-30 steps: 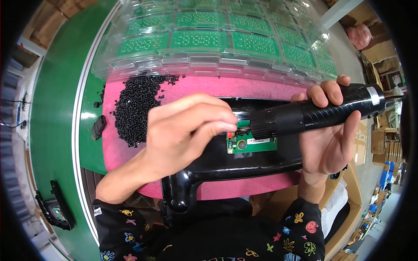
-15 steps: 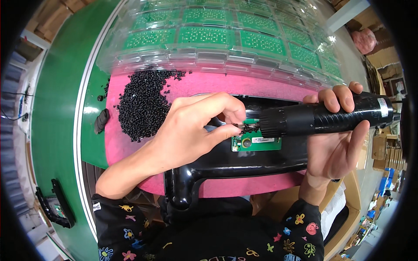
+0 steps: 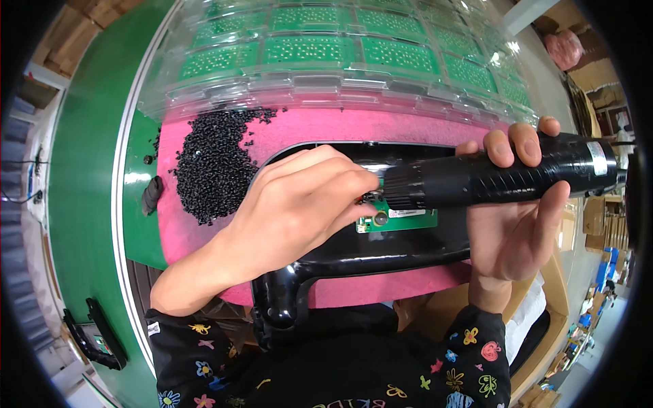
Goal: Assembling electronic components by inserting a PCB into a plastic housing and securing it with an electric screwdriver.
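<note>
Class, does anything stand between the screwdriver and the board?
At the front of the screwdriver, fingers of the left hand and dark screws crowd above the board; whether they fully block it is hidden.

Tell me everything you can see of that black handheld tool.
The black tool is a plastic-looking cylinder with a ribbed left end, grooved body and pale label near its right end. The right hand grips it nearly level over the circuit board; the left hand is beside its ribbed end.

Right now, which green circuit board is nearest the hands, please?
The board in the black housing under the screwdriver; the others lie in clear trays or far left.
</note>
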A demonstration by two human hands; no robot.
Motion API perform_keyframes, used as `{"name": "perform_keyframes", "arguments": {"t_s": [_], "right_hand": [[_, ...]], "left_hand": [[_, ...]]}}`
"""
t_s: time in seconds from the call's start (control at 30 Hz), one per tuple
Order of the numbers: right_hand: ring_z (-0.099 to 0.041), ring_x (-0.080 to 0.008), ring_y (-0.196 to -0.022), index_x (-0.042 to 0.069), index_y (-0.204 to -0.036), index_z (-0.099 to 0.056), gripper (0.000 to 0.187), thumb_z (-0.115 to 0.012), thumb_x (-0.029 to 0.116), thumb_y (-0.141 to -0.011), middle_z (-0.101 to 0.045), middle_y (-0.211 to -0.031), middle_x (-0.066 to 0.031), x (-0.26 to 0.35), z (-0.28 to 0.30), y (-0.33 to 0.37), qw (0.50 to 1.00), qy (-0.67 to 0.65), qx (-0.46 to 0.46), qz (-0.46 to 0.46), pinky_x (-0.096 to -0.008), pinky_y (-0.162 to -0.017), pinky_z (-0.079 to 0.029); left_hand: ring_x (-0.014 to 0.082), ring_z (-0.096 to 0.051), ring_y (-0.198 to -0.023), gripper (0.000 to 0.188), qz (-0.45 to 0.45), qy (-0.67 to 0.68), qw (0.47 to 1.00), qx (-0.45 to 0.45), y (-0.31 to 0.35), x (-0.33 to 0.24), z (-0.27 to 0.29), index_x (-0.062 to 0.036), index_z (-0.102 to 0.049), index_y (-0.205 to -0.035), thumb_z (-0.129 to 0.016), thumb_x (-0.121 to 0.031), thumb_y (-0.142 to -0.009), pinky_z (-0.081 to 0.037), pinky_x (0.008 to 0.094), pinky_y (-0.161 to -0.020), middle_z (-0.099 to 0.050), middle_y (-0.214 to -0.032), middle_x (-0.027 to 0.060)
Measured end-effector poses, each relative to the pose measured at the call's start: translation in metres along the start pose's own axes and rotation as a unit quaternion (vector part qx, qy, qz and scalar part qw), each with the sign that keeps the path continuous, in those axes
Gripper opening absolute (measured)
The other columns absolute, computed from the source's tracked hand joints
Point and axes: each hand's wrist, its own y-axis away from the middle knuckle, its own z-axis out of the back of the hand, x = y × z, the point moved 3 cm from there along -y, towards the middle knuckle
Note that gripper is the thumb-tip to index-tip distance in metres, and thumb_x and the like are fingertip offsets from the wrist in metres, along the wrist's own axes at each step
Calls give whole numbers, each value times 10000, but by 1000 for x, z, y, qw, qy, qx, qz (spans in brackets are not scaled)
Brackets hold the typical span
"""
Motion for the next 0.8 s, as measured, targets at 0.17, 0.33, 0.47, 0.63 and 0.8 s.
{"name": "perform_keyframes", "arguments": {"t_s": [0.17,0.33,0.47,0.63,0.8], "right_hand": [[-461,-207,-1116,112,-1469,-260,589,-553,349,-1017,-433,-1170,-23,-3,6,2,999,16,48,5,-500,-1108,-293],[-487,-103,-797,87,-1476,-333,647,-577,433,-987,-514,-890,37,14,-2,5,998,10,13,65,-362,-852,-365],[-489,-96,-610,66,-1278,-496,570,-643,490,-927,-527,-733,27,43,13,6,991,70,48,103,-283,-684,-379],[-452,-89,-577,97,-1220,-527,522,-608,516,-920,-506,-711,32,42,29,-1,988,135,33,60,-266,-615,-350],[-451,-92,-575,94,-1208,-521,519,-542,541,-944,-495,-706,32,38,36,-6,979,183,69,56,-283,-620,-354]], "left_hand": [[253,-693,-794,218,-92,-120,988,-25,1,-7,1,13,-680,-825,-753,-61,-632,-554,349,-679,-694,-857,92],[239,-690,-736,202,-104,-104,988,-45,-4,-19,0,11,-683,-795,-725,-29,-602,-543,331,-646,-688,-792,72],[252,-668,-711,232,-81,-124,984,-99,-7,-18,2,14,-662,-801,-748,27,-586,-520,316,-607,-668,-779,81],[260,-607,-703,210,-19,-45,998,37,-1,-6,-10,-6,-628,-846,-783,-23,-705,-499,361,-584,-618,-785,78],[266,-604,-770,226,-25,-4,993,116,-1,-7,-16,-5,-665,-855,-791,-109,-700,-507,359,-635,-687,-888,81]]}}
